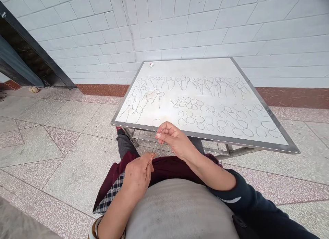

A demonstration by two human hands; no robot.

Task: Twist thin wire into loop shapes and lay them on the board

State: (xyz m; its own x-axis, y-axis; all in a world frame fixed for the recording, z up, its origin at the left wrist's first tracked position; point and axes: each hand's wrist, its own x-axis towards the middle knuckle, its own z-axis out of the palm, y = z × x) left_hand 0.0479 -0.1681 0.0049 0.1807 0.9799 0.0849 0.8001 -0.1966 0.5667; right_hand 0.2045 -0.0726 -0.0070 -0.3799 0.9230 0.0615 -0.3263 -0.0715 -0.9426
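Note:
A thin wire (155,145) is stretched between my two hands, just in front of the table's near edge. My right hand (171,137) pinches it between thumb and fingers, just below a round loop that shows past the fingertips. Closed lower down and nearer my body, my left hand (138,173) grips the wire's tail; the end inside the fist is hidden. Beyond the hands, rows of looped wires with long tails (181,82) lie across the back and left of the white table (164,117). Wires bent into double rings (222,124) spread over its right front.
A small white and red object (151,65) sits at the table's far left corner. Behind the table rises a tiled wall (174,30). Dark metal-framed doorway (33,43) stands at left, with a roundish object (34,89) on the floor by it.

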